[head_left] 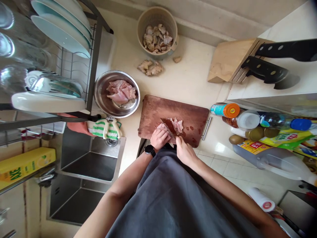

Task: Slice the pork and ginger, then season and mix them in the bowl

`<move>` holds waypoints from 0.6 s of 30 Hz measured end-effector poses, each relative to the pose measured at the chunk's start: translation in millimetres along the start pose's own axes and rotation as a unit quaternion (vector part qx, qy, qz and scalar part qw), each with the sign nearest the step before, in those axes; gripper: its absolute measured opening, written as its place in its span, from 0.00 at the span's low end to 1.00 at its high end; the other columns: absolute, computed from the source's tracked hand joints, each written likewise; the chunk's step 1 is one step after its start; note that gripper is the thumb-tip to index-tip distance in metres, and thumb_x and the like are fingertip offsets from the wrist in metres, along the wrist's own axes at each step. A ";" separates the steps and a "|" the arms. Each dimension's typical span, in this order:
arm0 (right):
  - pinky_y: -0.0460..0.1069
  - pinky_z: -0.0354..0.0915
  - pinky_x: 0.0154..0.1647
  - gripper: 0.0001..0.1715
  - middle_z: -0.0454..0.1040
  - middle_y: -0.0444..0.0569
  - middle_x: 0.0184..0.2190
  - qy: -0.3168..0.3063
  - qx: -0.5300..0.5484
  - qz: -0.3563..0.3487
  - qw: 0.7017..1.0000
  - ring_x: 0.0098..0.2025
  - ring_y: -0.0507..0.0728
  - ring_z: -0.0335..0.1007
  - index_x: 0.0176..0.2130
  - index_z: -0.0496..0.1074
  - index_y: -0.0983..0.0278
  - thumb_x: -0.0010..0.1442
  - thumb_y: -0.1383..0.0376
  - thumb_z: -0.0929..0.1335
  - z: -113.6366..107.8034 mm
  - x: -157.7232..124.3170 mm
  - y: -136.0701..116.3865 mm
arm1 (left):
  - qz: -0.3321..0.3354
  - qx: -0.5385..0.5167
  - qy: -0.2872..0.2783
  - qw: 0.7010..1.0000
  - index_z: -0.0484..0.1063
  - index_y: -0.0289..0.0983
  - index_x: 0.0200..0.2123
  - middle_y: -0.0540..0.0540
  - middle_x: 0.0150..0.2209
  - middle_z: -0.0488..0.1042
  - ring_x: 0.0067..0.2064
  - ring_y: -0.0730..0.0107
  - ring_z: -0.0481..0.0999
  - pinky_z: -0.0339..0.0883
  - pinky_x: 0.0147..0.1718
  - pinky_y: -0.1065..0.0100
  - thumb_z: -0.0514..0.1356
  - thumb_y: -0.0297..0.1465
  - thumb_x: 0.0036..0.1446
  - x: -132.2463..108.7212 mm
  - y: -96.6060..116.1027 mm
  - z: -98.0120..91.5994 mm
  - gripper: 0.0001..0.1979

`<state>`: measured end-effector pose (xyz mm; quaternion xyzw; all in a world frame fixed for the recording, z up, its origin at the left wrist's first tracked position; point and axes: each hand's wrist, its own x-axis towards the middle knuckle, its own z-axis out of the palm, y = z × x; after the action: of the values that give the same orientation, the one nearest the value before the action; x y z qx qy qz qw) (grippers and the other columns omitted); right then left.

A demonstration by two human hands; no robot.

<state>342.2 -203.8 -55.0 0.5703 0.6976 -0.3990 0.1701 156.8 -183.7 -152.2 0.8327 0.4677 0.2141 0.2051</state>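
Note:
A brown cutting board (158, 107) lies at the counter's front edge. My right hand (184, 149) is closed round the handle of a knife (169, 128), whose blade rests over the board. My left hand (160, 136), a dark watch on its wrist, is curled with bent fingers on a piece of raw meat (162, 126) beside the blade. To the right of the blade lies a small heap of cut raw meat (177, 125). Larger pale pink pieces of raw meat (122, 91) sit in a steel bowl (99, 96) left of the board.
Behind the board are ginger (150, 67) and a strainer basket (157, 12) of garlic cloves. A wooden knife block (230, 59) stands back right, with bottles (267, 158) crowding the right side. At left are a dish rack (96, 49) and a double sink (90, 167).

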 end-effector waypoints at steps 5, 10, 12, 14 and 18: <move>0.55 0.71 0.45 0.27 0.64 0.71 0.59 0.130 0.084 -0.019 0.988 0.51 0.63 0.73 0.64 0.50 0.74 0.68 0.70 0.53 -19.1 31.6 -2.0 | 0.015 0.035 0.039 0.999 0.77 0.41 0.40 0.44 0.41 0.80 0.48 0.62 0.78 0.68 0.48 0.58 0.59 0.31 0.62 -2.6 1.1 -2.3 0.06; 0.53 0.72 0.38 0.31 0.65 0.67 0.60 0.083 -0.015 -0.032 0.996 0.41 0.62 0.77 0.67 0.50 0.70 0.66 0.72 0.53 -7.3 -2.8 -9.8 | 0.010 0.045 0.017 0.999 0.77 0.39 0.40 0.42 0.40 0.80 0.47 0.61 0.77 0.68 0.43 0.60 0.58 0.33 0.64 -3.1 1.9 -5.8 0.08; 0.51 0.72 0.37 0.31 0.66 0.66 0.57 0.057 -0.051 -0.043 0.996 0.39 0.60 0.77 0.67 0.51 0.69 0.66 0.74 0.52 -0.9 -16.6 -12.6 | 0.005 0.048 0.001 0.999 0.77 0.38 0.37 0.41 0.37 0.80 0.47 0.60 0.77 0.68 0.41 0.60 0.57 0.35 0.65 -3.2 1.3 -5.2 0.10; 0.49 0.72 0.36 0.32 0.67 0.66 0.57 0.046 -0.073 -0.043 0.995 0.39 0.58 0.77 0.67 0.51 0.70 0.65 0.75 0.52 4.6 -26.6 -12.9 | 0.003 0.055 -0.001 0.998 0.76 0.38 0.35 0.41 0.35 0.79 0.46 0.59 0.77 0.68 0.40 0.60 0.56 0.36 0.66 -3.8 0.4 -4.2 0.12; 0.49 0.72 0.35 0.31 0.66 0.67 0.58 0.014 -0.085 -0.024 0.996 0.37 0.57 0.78 0.66 0.51 0.70 0.65 0.75 0.54 16.4 -43.2 -7.1 | 0.009 0.054 -0.002 0.998 0.76 0.37 0.37 0.40 0.37 0.79 0.48 0.59 0.76 0.67 0.41 0.61 0.55 0.36 0.66 -4.6 -1.2 -3.1 0.12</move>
<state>344.6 -244.9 -32.7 0.5423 0.7446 -0.3346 0.1988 152.1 -186.7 -151.0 0.8470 0.4709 0.1886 0.1588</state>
